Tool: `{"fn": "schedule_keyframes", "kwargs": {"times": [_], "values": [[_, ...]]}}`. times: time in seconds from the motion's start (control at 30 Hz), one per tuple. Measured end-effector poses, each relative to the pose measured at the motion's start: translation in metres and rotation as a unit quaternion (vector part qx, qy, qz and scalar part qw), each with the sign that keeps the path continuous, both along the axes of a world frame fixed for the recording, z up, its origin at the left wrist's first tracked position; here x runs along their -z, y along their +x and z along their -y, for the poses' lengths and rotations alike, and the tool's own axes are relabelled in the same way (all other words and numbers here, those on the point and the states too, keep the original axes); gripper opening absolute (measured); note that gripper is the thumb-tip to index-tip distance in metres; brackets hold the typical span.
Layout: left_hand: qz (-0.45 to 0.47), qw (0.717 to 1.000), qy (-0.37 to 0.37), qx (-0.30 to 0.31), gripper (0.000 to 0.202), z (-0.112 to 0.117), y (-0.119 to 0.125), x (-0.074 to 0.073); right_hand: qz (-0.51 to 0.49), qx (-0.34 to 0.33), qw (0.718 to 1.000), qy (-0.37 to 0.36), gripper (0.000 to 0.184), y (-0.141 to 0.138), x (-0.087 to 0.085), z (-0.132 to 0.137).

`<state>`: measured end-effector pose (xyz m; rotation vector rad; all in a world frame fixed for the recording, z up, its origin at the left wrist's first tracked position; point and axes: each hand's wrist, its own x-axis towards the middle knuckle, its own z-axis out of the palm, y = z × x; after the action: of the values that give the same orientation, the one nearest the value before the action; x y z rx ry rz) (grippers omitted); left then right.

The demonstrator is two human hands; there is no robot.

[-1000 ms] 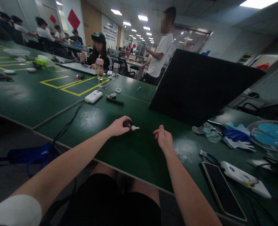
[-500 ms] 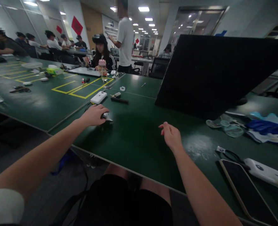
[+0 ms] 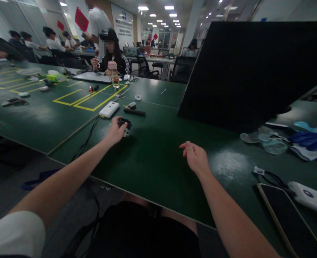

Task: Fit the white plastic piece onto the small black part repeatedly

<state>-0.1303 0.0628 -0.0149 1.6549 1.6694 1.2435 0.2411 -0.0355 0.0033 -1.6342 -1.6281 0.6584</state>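
My left hand [image 3: 116,132] is closed around a small black object [image 3: 125,123] just over the green table [image 3: 153,157]. A small white piece [image 3: 125,133] shows below that object; whether the two are joined I cannot tell. The exact kind of the black object is not clear. My right hand [image 3: 195,157] hovers at or rests on the table to the right, its fingers loosely curled together with nothing visible in them. Beyond my left hand lie a white power bank [image 3: 109,109] with a black cable and a dark bar [image 3: 134,112].
A large black panel [image 3: 244,75] leans at the right. Near it lie clear plastic pieces [image 3: 273,143] and blue-and-white cloth [image 3: 314,141]. A phone [image 3: 287,218] and another white device [image 3: 310,195] are at the right edge. A bottle [image 3: 113,75] stands ahead; a seated person [image 3: 118,61] works behind it.
My left hand has moved slightly right and turned, lifting the black object into view. My right hand stays about where it was. The standing person behind has shifted left in view.
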Motion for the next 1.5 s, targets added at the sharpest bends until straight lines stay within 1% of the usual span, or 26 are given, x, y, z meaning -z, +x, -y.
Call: {"fn": "schedule_keyframes", "kwargs": {"times": [0.07, 0.17, 0.27, 0.37, 0.5, 0.6, 0.7, 0.8, 0.87, 1.03, 1.1, 1.17, 1.23, 1.27, 1.37, 1.43, 1.5], "values": [[-0.012, 0.999, -0.006, 0.049, 0.05, -0.002, 0.012, 0.005, 0.004, -0.006, 1.0, -0.008, 0.068, 0.0, 0.0, 0.001], [-0.079, 0.989, 0.002, 0.122, 0.054, 0.0, 0.03, 0.007, 0.007, -0.014, 1.0, -0.018, 0.068, -0.001, 0.001, 0.002], [-0.144, 0.974, -0.008, 0.175, 0.057, 0.004, 0.051, 0.004, 0.002, -0.017, 1.0, -0.02, 0.069, -0.003, 0.0, 0.003], [-0.197, 0.953, -0.033, 0.226, 0.06, 0.011, 0.079, 0.0, -0.009, -0.008, 1.0, -0.009, 0.069, -0.004, -0.001, 0.003], [-0.236, 0.928, -0.025, 0.287, 0.06, 0.023, 0.118, -0.005, -0.012, 0.019, 1.0, 0.01, 0.07, -0.003, -0.002, 0.003], [-0.26, 0.908, 0.006, 0.33, 0.057, 0.034, 0.145, -0.009, -0.004, 0.038, 0.999, 0.024, 0.071, -0.002, -0.004, 0.004], [-0.278, 0.889, 0.04, 0.361, 0.054, 0.042, 0.167, -0.011, 0.005, 0.044, 0.998, 0.043, 0.071, -0.002, -0.007, 0.005], [-0.29, 0.874, 0.069, 0.383, 0.054, 0.046, 0.179, -0.013, 0.005, 0.045, 0.997, 0.055, 0.071, -0.002, -0.008, 0.005], [-0.293, 0.871, 0.079, 0.385, 0.054, 0.048, 0.181, -0.013, 0.003, 0.039, 0.998, 0.058, 0.07, -0.002, -0.008, 0.005], [-0.306, 0.877, 0.085, 0.36, 0.054, 0.051, 0.177, -0.013, 0.006, 0.028, 0.998, 0.047, 0.07, -0.003, -0.006, 0.005], [-0.319, 0.876, 0.094, 0.351, 0.054, 0.05, 0.17, -0.014, 0.005, 0.027, 0.999, 0.039, 0.071, -0.003, -0.006, 0.005], [-0.329, 0.879, 0.102, 0.331, 0.054, 0.044, 0.156, -0.014, 0.002, 0.03, 0.999, 0.029, 0.072, -0.002, -0.006, 0.006], [-0.319, 0.897, 0.108, 0.286, 0.055, 0.033, 0.134, -0.015, -0.005, 0.029, 0.999, 0.019, 0.072, -0.002, -0.006, 0.007], [-0.301, 0.913, 0.111, 0.252, 0.056, 0.026, 0.12, -0.016, -0.01, 0.027, 0.999, 0.015, 0.072, -0.002, -0.006, 0.007], [-0.241, 0.955, 0.123, 0.124, 0.056, 0.002, 0.073, -0.019, -0.021, 0.018, 1.0, 0.003, 0.072, -0.001, -0.005, 0.007], [-0.221, 0.967, 0.121, 0.047, 0.055, -0.013, 0.044, -0.02, -0.022, 0.013, 1.0, -0.003, 0.071, -0.002, -0.005, 0.007], [-0.219, 0.968, 0.125, 0.004, 0.055, -0.027, 0.02, -0.018, -0.023, 0.004, 1.0, -0.003, 0.071, -0.002, -0.004, 0.006]]}}
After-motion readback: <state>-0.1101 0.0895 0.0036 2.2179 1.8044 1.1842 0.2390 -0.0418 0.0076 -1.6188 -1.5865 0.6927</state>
